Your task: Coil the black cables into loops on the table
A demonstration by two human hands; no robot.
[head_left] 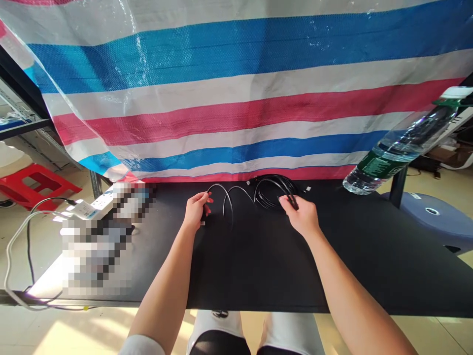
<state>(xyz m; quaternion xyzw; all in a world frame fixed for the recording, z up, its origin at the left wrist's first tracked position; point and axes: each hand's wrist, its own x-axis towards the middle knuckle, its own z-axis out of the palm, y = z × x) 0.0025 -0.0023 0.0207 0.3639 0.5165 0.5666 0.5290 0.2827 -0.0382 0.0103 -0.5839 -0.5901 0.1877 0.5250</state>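
my hands work black cable [258, 190], lying on black counter [258, 266] at far edge, just before striped tarp [236, 98]. left hand [195, 209] pinches loose cable end, left of coil. right hand [303, 217] closed on strand at coil's right side. step, i judge: gathering cable into loops. next move calls for feeding slack toward coil without tangling. water bottle [402, 143] well right of coil.
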